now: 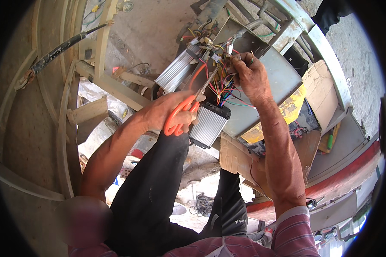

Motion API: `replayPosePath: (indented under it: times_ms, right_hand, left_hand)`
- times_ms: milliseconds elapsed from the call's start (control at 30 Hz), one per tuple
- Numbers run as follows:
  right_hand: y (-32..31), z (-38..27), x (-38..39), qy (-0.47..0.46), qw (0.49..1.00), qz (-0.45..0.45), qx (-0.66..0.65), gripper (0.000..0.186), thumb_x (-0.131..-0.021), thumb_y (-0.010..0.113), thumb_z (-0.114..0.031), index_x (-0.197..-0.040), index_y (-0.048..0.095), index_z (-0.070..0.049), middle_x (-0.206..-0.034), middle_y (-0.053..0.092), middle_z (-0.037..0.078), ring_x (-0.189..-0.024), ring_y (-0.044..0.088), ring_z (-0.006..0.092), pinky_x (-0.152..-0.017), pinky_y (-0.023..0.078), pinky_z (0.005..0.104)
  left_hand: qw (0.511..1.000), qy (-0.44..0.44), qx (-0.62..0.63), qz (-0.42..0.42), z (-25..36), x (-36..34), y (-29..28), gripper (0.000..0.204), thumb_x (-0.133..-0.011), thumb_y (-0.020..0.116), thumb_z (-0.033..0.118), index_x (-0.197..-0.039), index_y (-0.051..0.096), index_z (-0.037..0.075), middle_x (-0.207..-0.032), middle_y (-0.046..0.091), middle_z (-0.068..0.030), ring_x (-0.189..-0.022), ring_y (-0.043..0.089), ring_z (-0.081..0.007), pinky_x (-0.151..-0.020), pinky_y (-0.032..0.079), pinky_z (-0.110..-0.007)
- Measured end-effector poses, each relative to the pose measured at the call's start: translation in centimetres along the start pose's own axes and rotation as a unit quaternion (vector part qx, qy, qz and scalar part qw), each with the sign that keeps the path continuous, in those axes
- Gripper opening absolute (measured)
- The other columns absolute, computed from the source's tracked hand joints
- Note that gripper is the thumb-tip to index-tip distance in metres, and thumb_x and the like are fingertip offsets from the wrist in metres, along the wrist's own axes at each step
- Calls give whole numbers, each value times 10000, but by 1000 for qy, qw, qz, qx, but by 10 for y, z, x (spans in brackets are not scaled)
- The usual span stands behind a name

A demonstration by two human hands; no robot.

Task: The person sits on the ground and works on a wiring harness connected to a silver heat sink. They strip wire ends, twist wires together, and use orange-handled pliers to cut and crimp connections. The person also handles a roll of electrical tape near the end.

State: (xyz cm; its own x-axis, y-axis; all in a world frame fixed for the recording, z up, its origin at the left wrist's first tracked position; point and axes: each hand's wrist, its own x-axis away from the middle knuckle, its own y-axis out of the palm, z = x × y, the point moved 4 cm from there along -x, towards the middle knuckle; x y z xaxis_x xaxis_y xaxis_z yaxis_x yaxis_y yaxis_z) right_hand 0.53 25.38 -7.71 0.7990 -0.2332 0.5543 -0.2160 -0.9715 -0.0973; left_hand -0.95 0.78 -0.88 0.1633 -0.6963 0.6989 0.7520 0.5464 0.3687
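My left hand (166, 107) is closed around the orange handles of a pair of scissors (179, 116). The blades point up and right into a bundle of thin coloured wires (221, 83). Beyond the blade tips, my right hand (252, 78) pinches wire ends between thumb and fingers; exactly which ones is hidden. The bundle comes out of a silver finned controller box (209, 124) just right of my left hand. A second silver finned box (178, 70) lies farther off to the left, with more tangled wires and connectors (206, 39) at its far end.
A grey metal panel (283, 75) lies under my right forearm. Torn cardboard (238, 156) and a yellow box (292, 107) stand on the right. A metal frame (99, 83) rises on the left, with a black cable (58, 50). Loose black cable (203, 204) is on the floor.
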Motion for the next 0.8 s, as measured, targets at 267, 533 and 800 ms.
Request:
replayPosePath:
  times_ms: [267,533,800]
  right_hand:
    - [-2,-3,3,-16,999,-37,-25,294,-1012,625,-282,-1049,700,0,-867,754,156,-807,713,231,-765,557,391]
    - [-2,-7,1,-30,990,41,128,384,-947,602,-290,-1086,668,62,-1068,709,352,-1094,676,521,-972,530,551]
    - [0,6,-3,-55,995,28,73,298,-1017,637,-287,-1040,695,5,-856,741,124,-768,699,180,-710,560,373]
  left_hand:
    - [928,-11,-368,-60,-8,20,54,326,-923,719,150,-1200,602,25,-960,732,-181,-905,720,-422,-768,550,-491]
    - [871,137,-463,-93,-5,-58,135,591,-893,738,217,-1408,513,33,-1072,708,-287,-987,703,-482,-838,571,-553]
    - [800,276,-532,-31,-51,-137,185,309,-946,650,160,-1195,704,-14,-1173,726,-239,-1092,721,-396,-876,593,-490]
